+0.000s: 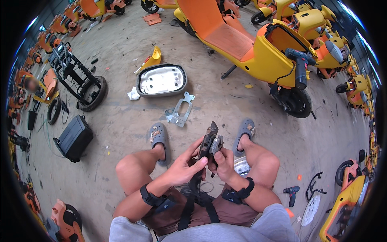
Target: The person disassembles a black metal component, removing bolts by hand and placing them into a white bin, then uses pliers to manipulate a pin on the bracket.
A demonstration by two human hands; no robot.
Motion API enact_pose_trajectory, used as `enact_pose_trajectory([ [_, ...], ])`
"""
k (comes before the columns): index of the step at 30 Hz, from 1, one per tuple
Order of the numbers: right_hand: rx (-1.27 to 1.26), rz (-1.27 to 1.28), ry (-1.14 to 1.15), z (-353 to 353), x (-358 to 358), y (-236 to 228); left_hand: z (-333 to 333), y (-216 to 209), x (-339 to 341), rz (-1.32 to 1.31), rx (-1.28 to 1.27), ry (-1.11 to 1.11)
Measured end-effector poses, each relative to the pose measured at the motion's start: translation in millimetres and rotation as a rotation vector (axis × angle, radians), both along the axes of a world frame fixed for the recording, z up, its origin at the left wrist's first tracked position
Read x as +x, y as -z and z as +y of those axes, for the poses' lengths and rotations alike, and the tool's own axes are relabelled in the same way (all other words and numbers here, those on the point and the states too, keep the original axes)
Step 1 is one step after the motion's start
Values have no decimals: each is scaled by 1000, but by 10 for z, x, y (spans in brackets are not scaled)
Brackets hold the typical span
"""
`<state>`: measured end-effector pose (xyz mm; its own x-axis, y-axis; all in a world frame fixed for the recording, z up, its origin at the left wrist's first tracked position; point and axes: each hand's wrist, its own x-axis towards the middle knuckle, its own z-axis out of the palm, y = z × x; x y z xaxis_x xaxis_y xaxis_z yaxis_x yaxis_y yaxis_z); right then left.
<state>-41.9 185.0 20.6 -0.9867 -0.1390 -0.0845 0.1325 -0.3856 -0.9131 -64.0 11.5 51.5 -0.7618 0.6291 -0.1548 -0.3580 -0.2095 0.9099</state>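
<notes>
Between my knees, my left hand (186,164) is wrapped round a long dark part (208,139) that looks like a black bracket, its thumb pressed on the side. My right hand (224,165) grips a small silvery metal piece (217,144), possibly a lock or latch, close against the dark part. Whether the two pieces are joined I cannot tell. Part of the dark part's lower end is hidden behind my fingers. Beyond my feet lies a flat metal bracket plate (185,108) with a large opening. A silvery metal piece (242,165) rests beside my right leg.
An upturned scooter seat (162,80) lies ahead. A yellow-orange scooter (258,60) stands at the right, with a power drill (300,68) on it. To the left are a stripped frame (72,66) and a black case (74,138). Another drill (291,195) lies at lower right.
</notes>
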Motion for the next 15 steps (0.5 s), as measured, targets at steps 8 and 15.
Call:
enact_pose_trajectory([
  [8,-115,-96,71,62,-92,27,196,106,132,-345,115,-192],
  [15,-113,-206,137,-2,-177,52,189,144,119,-339,-138,-180],
])
